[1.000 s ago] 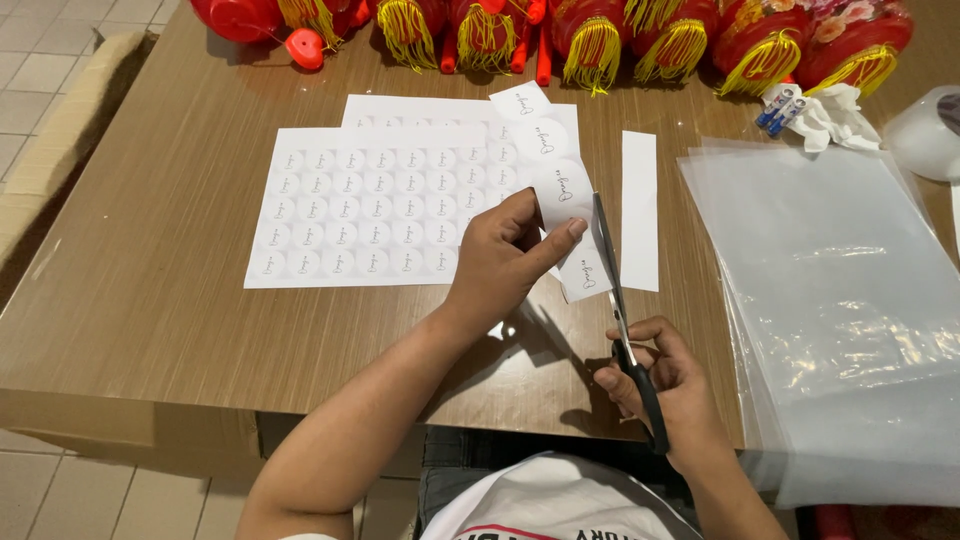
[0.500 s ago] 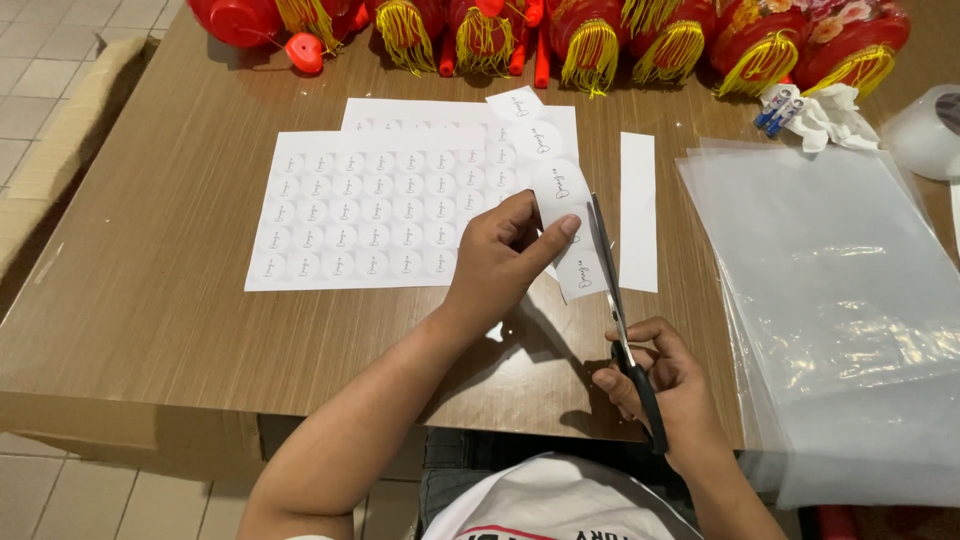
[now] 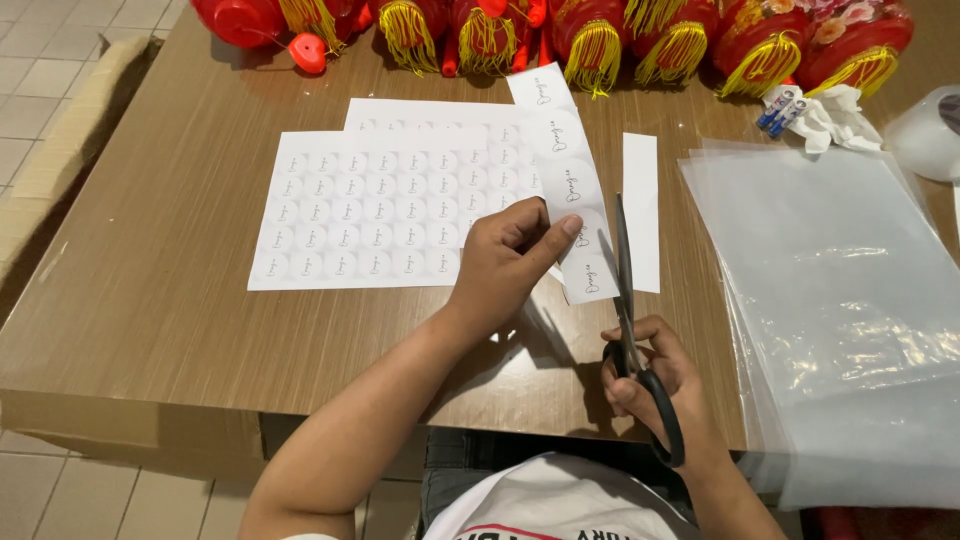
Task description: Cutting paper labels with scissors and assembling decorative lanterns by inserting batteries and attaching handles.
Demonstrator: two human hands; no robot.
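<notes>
My left hand (image 3: 512, 262) pinches a long white strip of round stickers (image 3: 566, 180), held above the wooden table (image 3: 150, 290) and slanting away from me. My right hand (image 3: 655, 378) grips black-handled scissors (image 3: 632, 320), whose blades point away from me along the strip's right edge. Under the strip lies a white sticker sheet (image 3: 370, 210) printed with rows of round labels, with a second sheet partly beneath it. A narrow blank white paper strip (image 3: 641, 210) rests just right of the scissors.
A stack of clear plastic sheets (image 3: 840, 300) covers the table's right side. Red lanterns with yellow tassels (image 3: 600, 30) line the far edge. White cloth with small blue-capped tubes (image 3: 810, 110) and a tape roll (image 3: 930, 130) sit far right. Tiled floor lies left.
The scissor blades have moved farther up along the sticker strip's right edge. My left hand keeps its pinch on the strip, shifted slightly.
</notes>
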